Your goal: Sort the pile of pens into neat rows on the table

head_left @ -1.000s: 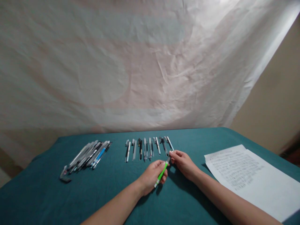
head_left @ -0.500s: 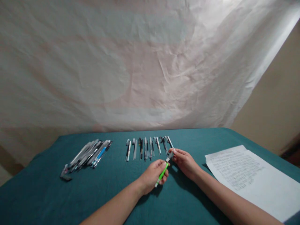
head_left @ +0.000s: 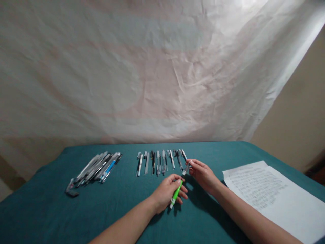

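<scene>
My left hand [head_left: 169, 191] is closed on the bright green barrel of a pen [head_left: 177, 191], with the thumb on top and the white end pointing toward me. At the other end, my right hand [head_left: 201, 172] pinches the pen's clear greyish end piece [head_left: 187, 168] between thumb and fingers. A thin dark stretch shows between the green barrel and that piece; whether they still touch is hard to tell. Just beyond the hands lies a row of pens with separate caps and thin parts, among them a black pen [head_left: 153, 163] and a white pen [head_left: 172, 159].
A heap of pens [head_left: 96, 167], one with a blue section, lies on the left of the green cloth [head_left: 106, 210]. Near it is a small crumpled dark-and-clear item [head_left: 71, 190]. Written paper sheets [head_left: 286, 200] lie at the right. A pale sheet [head_left: 152, 84] hangs behind.
The end piece has shifted away from the green barrel, so a thin dark part shows between them. My left hand has moved slightly toward me and its fingers have loosened.
</scene>
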The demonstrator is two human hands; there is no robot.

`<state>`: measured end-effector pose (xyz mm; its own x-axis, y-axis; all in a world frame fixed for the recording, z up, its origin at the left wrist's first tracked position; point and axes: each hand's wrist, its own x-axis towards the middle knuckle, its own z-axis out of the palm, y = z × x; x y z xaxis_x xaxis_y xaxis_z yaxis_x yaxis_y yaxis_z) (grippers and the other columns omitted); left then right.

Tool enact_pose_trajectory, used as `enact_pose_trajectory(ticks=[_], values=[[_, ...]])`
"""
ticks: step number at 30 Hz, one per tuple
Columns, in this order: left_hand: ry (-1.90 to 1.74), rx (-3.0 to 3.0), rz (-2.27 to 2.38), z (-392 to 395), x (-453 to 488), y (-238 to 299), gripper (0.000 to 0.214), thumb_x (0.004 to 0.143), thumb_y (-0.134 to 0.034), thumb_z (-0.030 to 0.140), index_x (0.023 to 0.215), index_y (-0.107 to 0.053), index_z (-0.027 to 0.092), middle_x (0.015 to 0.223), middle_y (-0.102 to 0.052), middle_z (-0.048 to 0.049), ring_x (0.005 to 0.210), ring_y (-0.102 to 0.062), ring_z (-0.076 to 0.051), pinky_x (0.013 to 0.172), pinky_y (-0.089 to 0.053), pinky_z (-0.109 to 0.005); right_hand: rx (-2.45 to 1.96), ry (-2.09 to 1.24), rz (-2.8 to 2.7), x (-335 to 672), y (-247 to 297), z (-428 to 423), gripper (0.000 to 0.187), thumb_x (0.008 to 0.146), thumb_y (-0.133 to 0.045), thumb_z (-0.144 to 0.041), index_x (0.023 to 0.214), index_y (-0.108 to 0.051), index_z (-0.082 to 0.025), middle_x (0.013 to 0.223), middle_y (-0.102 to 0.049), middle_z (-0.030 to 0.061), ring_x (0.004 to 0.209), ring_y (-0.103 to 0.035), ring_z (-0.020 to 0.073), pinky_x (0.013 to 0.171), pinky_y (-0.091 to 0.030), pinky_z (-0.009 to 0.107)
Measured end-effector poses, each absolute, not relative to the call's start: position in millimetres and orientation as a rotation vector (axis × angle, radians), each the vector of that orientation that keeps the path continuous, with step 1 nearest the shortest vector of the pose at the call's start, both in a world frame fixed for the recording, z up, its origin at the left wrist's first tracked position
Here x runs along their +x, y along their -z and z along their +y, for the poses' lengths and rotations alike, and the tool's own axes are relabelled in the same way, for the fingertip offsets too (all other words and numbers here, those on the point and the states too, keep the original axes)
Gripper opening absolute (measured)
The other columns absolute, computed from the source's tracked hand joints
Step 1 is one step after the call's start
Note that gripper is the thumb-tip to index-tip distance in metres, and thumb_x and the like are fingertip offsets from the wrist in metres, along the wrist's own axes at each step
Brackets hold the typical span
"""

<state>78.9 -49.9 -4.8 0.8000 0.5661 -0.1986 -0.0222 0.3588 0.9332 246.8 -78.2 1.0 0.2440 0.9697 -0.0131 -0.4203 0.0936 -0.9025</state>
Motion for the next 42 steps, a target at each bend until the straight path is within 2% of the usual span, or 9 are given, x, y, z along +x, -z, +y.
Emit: enact_pose_trajectory(ticks=[6,10,12,17,23,30,35,39,42], values=[[-0.391,1.153,0.529,-50,77,5,0.026,0.078,-0.04,0.037,0.093,-0.04,0.016,0.07,-0.054,-0.003,0.057,-0.057,-0.012,0.043,-0.041,-0.019,-1.007,-1.028,-0.755,273,-14,-68,0.026,0.064,-0.064,-0.033,0.086,-0.063,-0.018,0.078,-0.058,0.0014,0.055,-0.047,0.0065,0.055,-0.04,0.021],[-0.394,1.159,0.531,-50,77,4,0.025,0.079,-0.04,0.037,0.092,-0.04,0.016,0.07,-0.054,-0.003,0.057,-0.057,-0.012,0.043,-0.04,-0.019,-1.335,-0.836,-0.941,303,-15,-40,0.036,0.065,-0.059,-0.042,0.09,-0.06,-0.015,0.073,-0.059,0.0025,0.05,-0.046,0.0061,0.05,-0.04,0.02],[-0.4,1.162,0.534,-50,77,3,0.024,0.078,-0.04,0.036,0.092,-0.04,0.016,0.07,-0.054,-0.0029,0.056,-0.057,-0.012,0.043,-0.04,-0.019,-1.663,-0.653,-1.142,318,-12,-21,0.036,0.068,-0.054,-0.044,0.086,-0.06,-0.013,0.066,-0.058,0.0015,0.049,-0.046,0.0062,0.048,-0.038,0.018],[-0.397,1.159,0.532,-51,77,3,0.026,0.078,-0.041,0.038,0.092,-0.04,0.016,0.069,-0.054,-0.0025,0.055,-0.056,-0.012,0.043,-0.04,-0.019,-1.915,-0.558,-1.204,338,8,27,0.029,0.063,-0.059,-0.038,0.065,-0.061,-0.009,0.05,-0.055,0.0018,0.042,-0.043,0.0066,0.04,-0.03,0.018],[-0.391,1.154,0.528,-48,77,5,0.027,0.077,-0.041,0.039,0.092,-0.041,0.016,0.069,-0.054,-0.0026,0.055,-0.056,-0.012,0.044,-0.04,-0.02,-2.132,-0.454,-1.261,342,30,60,0.022,0.06,-0.061,-0.032,0.06,-0.064,-0.01,0.05,-0.059,0.0036,0.045,-0.049,0.0088,0.043,-0.031,0.017],[-0.383,1.142,0.517,-46,77,7,0.03,0.076,-0.043,0.041,0.091,-0.04,0.016,0.069,-0.054,-0.0027,0.056,-0.057,-0.012,0.046,-0.041,-0.021,-2.226,-0.34,-1.323,339,29,63,0.02,0.06,-0.062,-0.032,0.06,-0.066,-0.012,0.058,-0.063,0.0079,0.056,-0.056,0.0142,0.049,-0.033,0.02],[-0.378,1.138,0.525,-46,77,6,0.029,0.076,-0.043,0.041,0.091,-0.04,0.016,0.068,-0.054,-0.0024,0.055,-0.057,-0.012,0.046,-0.04,-0.021,-2.231,-0.311,-1.317,332,23,60,0.017,0.058,-0.063,-0.03,0.054,-0.065,-0.013,0.056,-0.063,0.0091,0.062,-0.058,0.0167,0.053,-0.034,0.021],[-0.385,1.134,0.523,-47,77,4,0.028,0.077,-0.042,0.04,0.091,-0.04,0.016,0.069,-0.054,-0.0024,0.055,-0.057,-0.012,0.045,-0.04,-0.02,-2.169,-0.32,-1.289,326,14,53,0.023,0.059,-0.063,-0.034,0.05,-0.063,-0.013,0.054,-0.062,0.0099,0.064,-0.058,0.0186,0.054,-0.034,0.022],[-0.389,1.125,0.538,-47,77,3,0.027,0.078,-0.041,0.039,0.091,-0.04,0.016,0.067,-0.054,-0.0019,0.054,-0.056,-0.011,0.045,-0.04,-0.02,-2.077,-0.331,-1.247,320,1,42,0.029,0.065,-0.056,-0.039,0.06,-0.064,-0.011,0.062,-0.063,0.0104,0.068,-0.057,0.0182,0.055,-0.034,0.022]])
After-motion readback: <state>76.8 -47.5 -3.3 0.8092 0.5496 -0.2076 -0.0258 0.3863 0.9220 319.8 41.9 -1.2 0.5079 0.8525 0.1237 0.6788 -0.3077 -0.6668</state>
